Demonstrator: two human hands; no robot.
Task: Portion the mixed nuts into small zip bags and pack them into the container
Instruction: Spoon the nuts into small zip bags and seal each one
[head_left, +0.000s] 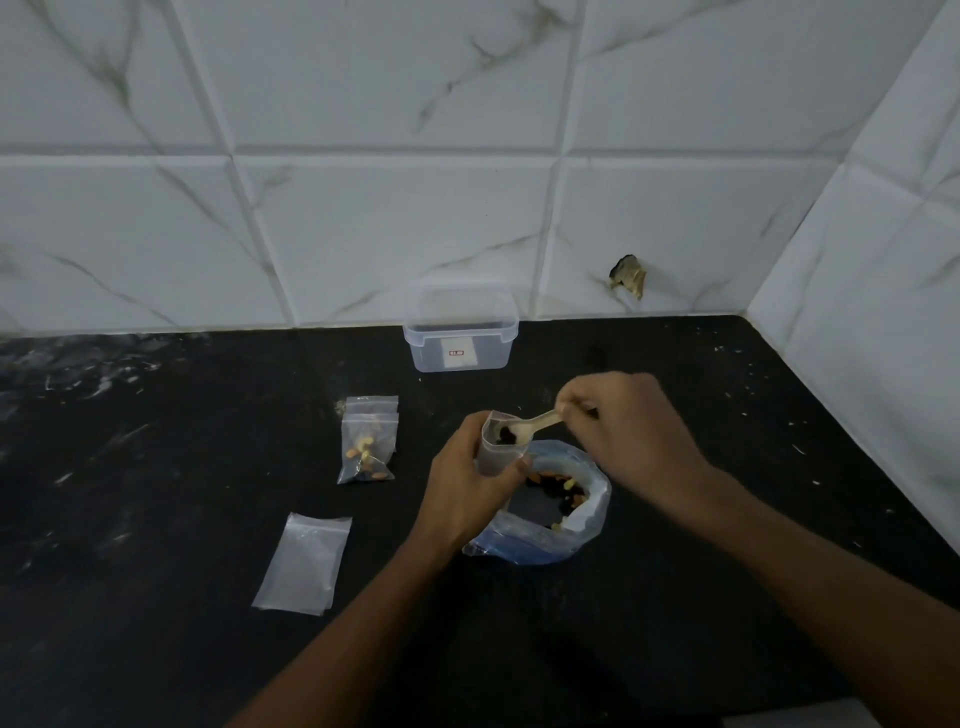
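Observation:
My left hand (465, 486) holds a small clear zip bag (501, 449) upright with its mouth open. My right hand (618, 431) grips a small pale spoon (537, 423) whose bowl, carrying dark pieces, sits in the bag's mouth. Just below lies a large plastic bag of mixed nuts (550, 501), rolled open. To the left, filled small zip bags (368, 441) lie stacked on the black counter. A clear lidless container (461, 332) stands by the back wall, apparently empty.
Several empty flat zip bags (304, 564) lie in a pile at the front left. The black counter (156, 467) is speckled with white marks. White marble-look tiled walls close the back and right sides, with a chipped hole (629, 276) in the back wall.

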